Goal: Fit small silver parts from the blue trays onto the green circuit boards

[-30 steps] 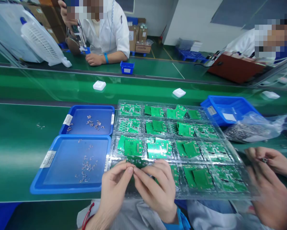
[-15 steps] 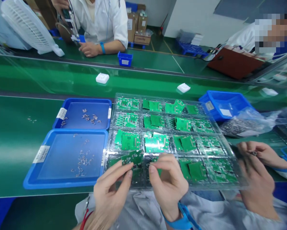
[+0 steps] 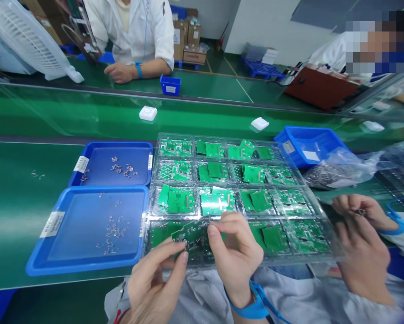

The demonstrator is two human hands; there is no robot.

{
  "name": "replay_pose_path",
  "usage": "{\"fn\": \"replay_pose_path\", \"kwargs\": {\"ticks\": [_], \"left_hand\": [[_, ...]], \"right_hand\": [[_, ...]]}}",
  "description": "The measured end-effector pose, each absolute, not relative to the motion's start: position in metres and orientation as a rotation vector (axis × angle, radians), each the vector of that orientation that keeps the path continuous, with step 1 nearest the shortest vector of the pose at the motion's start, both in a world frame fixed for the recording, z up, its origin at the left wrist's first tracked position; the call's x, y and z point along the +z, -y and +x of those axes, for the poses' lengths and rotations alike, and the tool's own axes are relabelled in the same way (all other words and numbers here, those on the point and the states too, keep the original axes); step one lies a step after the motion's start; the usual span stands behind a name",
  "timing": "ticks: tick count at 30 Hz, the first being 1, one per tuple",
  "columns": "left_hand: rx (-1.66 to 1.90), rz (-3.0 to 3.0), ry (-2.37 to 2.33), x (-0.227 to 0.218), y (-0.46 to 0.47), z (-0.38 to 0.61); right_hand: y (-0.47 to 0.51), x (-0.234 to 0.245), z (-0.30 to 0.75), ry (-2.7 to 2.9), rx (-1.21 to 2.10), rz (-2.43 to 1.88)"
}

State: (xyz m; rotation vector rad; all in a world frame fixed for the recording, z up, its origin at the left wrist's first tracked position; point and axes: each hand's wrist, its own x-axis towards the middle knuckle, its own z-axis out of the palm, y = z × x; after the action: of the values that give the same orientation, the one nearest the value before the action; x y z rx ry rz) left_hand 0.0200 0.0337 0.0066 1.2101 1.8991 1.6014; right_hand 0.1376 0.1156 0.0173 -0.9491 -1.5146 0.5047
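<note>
A green circuit board is pinched at its lower left edge between the thumb and fingers of my left hand. It is tilted above the near-left part of a clear compartment tray. My right hand has its thumb and forefinger pressed together at the board's right end; whatever they pinch is too small or hidden to tell. More green circuit boards lie in the tray's compartments, several of them overlapping.
Left of the tray stand two blue trays, a far one and a near one, with small metal pieces. A blue bin and a bag of small parts are at right. A co-worker's hands are beside the tray. White cases lie on the green strip.
My right hand's pinch, apart from the board before, now meets its right end. The board has turned and shifted slightly right in my left hand. The camera view has shifted a little.
</note>
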Motion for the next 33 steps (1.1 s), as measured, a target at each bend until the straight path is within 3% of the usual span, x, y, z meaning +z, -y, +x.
{"fn": "replay_pose_path", "kwargs": {"ticks": [6,13,20,27,33], "left_hand": [[1.602,1.279,-1.819,0.019,-0.044,0.015],[1.622,1.202,-1.559,0.028,-0.055,0.008],[1.615,1.179,-1.501,0.025,-0.056,0.008],[1.624,1.355,-1.781,0.021,-0.052,0.011],[1.594,1.428,-1.79,0.023,-0.048,0.016]], "right_hand": [[-0.115,0.021,0.141,1.589,0.452,-0.842],[-0.117,0.03,0.153,2.021,0.13,-0.566],[-0.118,0.024,0.151,1.972,0.188,-0.547],[-0.106,0.023,0.141,1.648,0.5,-0.83],[-0.112,0.025,0.146,1.541,0.536,-0.981]]}}
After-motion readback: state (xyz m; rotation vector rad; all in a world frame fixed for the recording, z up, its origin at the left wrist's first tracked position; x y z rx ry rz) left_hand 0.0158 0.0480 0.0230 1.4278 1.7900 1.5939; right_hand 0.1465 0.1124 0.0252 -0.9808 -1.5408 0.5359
